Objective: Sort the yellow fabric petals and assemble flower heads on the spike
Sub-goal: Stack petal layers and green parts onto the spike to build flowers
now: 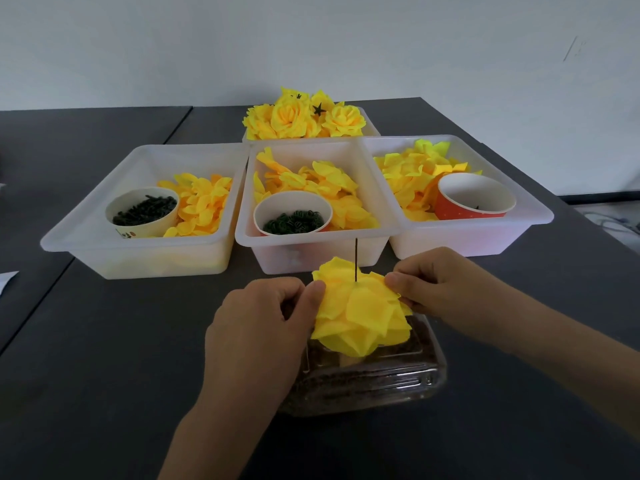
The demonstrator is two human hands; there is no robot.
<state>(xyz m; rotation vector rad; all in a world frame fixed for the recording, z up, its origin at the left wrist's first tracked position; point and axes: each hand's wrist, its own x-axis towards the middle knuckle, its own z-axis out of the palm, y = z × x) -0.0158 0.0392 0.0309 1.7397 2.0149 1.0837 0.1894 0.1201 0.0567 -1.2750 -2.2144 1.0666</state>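
Observation:
A stack of yellow fabric petal layers (362, 311) is threaded on a thin dark spike (356, 252) that rises from a clear plastic box base (381, 379) filled with dark material. My left hand (256, 327) pinches the stack's left edge. My right hand (436, 280) pinches its right edge. The spike's top sticks out above the petals.
Three translucent bins stand behind: the left bin (86, 237), the middle bin (381, 188) and the right bin (526, 202), each with loose yellow petals and a paper cup. Two cups hold small dark parts. A far bin holds finished yellow flower heads (304, 117).

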